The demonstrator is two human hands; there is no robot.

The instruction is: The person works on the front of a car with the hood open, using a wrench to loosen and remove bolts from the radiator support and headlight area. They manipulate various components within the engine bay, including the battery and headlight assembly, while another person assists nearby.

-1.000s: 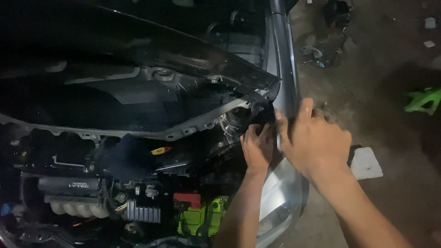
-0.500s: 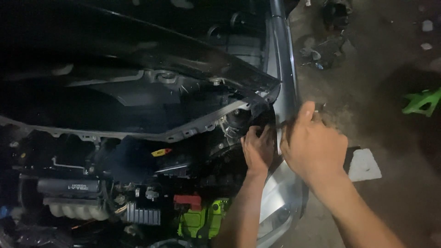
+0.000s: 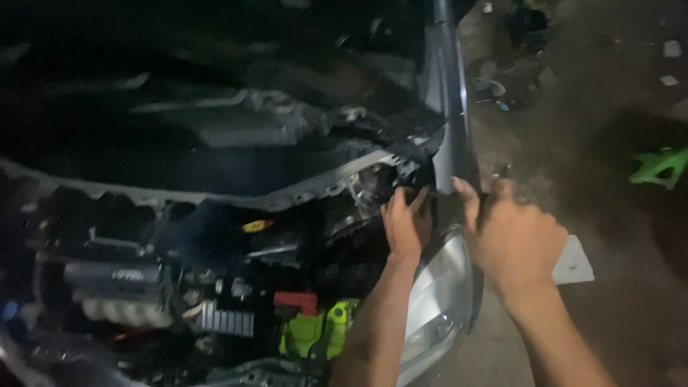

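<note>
**Inspector A:** We are judging the step in hand as work at the corner where the silver fender (image 3: pixel 450 107) meets the headlight (image 3: pixel 437 301). The left hand (image 3: pixel 405 223) is reaching into the dark gap behind the headlight, fingers spread and loosened, gripping nothing that we can see. The right hand (image 3: pixel 514 240) is resting on the outer edge of the fender, fingers curled; something thin seems to be sticking up by them, but the blur is stopping us from telling whether it is being held.

**Inspector B:** We are agreeing. In our judgement the next move is calling for a careful feel in that gap, since whatever the left fingers are after is hidden in shadow.

**Inspector A:** Around it we are noting the raised hood (image 3: pixel 215 93), the bright green cover (image 3: pixel 319 333) low in the engine bay, a red cap (image 3: pixel 295 301) just beside it, and a yellow dipstick handle (image 3: pixel 256 226).

**Inspector B:** The hood's edge and poor light are crowding the reach. A white scrap (image 3: pixel 573 261) is lying on the ground near the right hand.
</note>
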